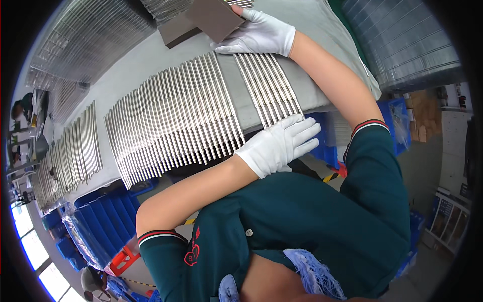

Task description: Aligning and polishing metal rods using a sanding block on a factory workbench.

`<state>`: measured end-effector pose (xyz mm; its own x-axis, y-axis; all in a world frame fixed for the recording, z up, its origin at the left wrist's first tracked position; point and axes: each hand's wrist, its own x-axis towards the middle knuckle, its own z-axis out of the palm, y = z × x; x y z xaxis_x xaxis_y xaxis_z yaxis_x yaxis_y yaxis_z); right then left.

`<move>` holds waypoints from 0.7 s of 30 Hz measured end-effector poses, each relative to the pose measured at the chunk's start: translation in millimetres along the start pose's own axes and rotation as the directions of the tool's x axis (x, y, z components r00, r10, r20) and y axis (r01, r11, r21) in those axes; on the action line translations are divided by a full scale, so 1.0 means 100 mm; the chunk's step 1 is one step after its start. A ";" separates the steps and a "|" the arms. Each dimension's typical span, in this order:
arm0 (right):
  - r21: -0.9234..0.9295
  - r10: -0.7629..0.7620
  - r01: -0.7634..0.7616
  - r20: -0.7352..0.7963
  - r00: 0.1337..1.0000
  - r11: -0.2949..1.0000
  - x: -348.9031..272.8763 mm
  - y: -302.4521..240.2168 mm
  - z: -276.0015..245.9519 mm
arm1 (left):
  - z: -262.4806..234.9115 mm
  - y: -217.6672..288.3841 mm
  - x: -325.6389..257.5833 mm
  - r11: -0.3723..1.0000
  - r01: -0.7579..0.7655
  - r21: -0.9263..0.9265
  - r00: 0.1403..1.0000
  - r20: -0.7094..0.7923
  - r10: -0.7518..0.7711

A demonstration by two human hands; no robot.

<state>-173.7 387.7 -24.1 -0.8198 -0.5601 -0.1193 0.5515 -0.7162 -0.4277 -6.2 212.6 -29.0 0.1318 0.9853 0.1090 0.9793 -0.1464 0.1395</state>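
My left hand (279, 143), in a white glove, lies at the near ends of a small group of thin shiny metal rods (269, 88), its fingers stretched out toward the right. At the rods' far ends, my gloved right hand (264, 34) grips a flat dark-brown block (216, 19), with a bare fingertip showing at its edge. Another brown piece (176, 30) shows just left of that block; whether the two are joined I cannot tell. A wider row of metal rods (173, 110) lies side by side to the left, a narrow gap away.
The rods lie on a grey cloth-covered table (322, 65). More rods (75, 151) lie at its left end. Clear plastic-wrapped stacks (93, 43) stand at the far left. Blue bins (100, 221) sit below the near edge, and blue containers (327, 138) at the right. Another person (93, 282) is at lower left.
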 end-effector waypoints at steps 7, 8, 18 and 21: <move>0.134 -0.003 0.022 -0.141 0.990 0.991 -0.19 -0.18 -0.06 | -0.04 -0.04 0.25 0.996 -0.022 -0.084 0.999 -0.025 0.019; 0.135 -0.025 0.040 -0.107 0.994 0.990 -0.23 -0.21 -0.05 | -0.05 -0.05 0.31 0.995 -0.027 -0.093 0.999 -0.030 0.024; 0.227 -0.017 0.096 -0.325 0.946 0.969 -0.30 -0.14 0.25 | 0.02 -0.05 0.18 1.000 -0.018 -0.009 0.999 -0.038 0.018; 0.054 -0.130 0.147 -0.236 0.963 0.988 -0.21 -0.03 0.15 | -0.01 -0.04 -0.06 0.999 0.018 -0.041 0.998 -0.062 -0.021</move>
<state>-155.6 395.2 -6.8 -0.8976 -0.3477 -0.2708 0.4328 -0.8118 -0.3920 -11.2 206.9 -29.0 0.1016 0.9807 0.1671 0.9745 -0.1318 0.1815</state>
